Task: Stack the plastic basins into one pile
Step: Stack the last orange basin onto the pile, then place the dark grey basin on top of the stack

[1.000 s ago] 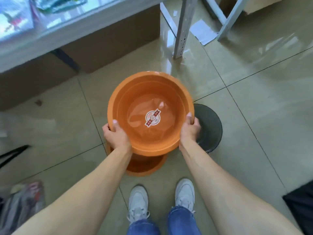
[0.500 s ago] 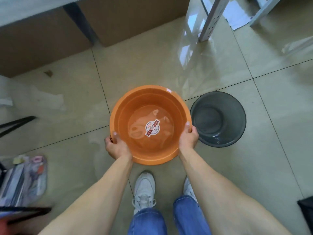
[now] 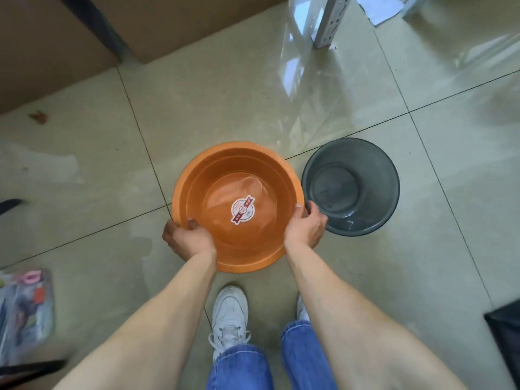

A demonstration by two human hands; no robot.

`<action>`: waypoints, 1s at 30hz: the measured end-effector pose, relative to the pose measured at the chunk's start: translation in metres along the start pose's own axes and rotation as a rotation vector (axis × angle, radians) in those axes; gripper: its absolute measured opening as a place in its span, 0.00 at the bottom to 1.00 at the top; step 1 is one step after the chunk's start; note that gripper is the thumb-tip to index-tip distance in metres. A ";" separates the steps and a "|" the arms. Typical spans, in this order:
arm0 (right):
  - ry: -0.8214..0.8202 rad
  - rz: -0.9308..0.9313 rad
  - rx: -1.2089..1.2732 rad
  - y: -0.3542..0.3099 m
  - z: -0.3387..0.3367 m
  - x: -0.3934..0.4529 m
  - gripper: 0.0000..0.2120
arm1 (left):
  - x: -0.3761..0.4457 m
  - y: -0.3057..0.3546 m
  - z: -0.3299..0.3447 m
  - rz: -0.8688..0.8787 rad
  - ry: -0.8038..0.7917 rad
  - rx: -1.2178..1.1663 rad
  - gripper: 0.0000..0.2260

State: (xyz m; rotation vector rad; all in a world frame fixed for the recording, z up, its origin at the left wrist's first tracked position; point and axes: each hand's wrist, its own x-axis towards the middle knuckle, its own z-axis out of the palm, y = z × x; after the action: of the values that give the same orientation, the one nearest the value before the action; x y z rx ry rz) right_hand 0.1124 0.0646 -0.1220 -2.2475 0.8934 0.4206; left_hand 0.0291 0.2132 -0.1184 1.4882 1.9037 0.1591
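Observation:
An orange plastic basin (image 3: pixel 253 170) with a round red-and-white sticker on its bottom sits low over the tiled floor in front of my feet. My left hand (image 3: pixel 187 239) grips its near-left rim, thumb inside. My right hand (image 3: pixel 305 228) grips the right rim. Any basin beneath it is hidden by the top one. A dark grey basin (image 3: pixel 365 192) stands upright on the floor, touching or nearly touching the orange one on its right.
Cardboard boxes (image 3: pixel 70 46) line the far left. A white metal rack leg (image 3: pixel 329 23) stands at the far right. Colourful packets (image 3: pixel 25 313) lie at the left edge, a black object (image 3: pixel 506 333) at the right edge. My white shoes (image 3: pixel 229 313) are just behind the basin.
The orange basin has come down from above a second orange basin onto it, hiding it. My head has tilted down, bringing the grey basin fully into view.

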 end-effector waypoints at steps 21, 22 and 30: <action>0.248 0.286 0.190 0.040 -0.110 0.194 0.24 | -0.163 0.078 0.178 0.715 -0.694 0.258 0.26; 0.196 0.309 0.157 0.047 -0.111 0.205 0.25 | -0.159 0.078 0.189 0.684 -0.649 0.323 0.26; -0.004 0.386 0.453 0.062 -0.089 0.230 0.12 | -0.146 0.070 0.227 0.372 -0.589 0.453 0.18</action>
State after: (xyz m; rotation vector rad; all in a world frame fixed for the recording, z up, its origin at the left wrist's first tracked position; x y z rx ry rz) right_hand 0.2374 -0.1411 -0.2035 -1.6648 1.2828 0.3487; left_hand 0.2320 0.0353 -0.1875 1.9122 1.2218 -0.5235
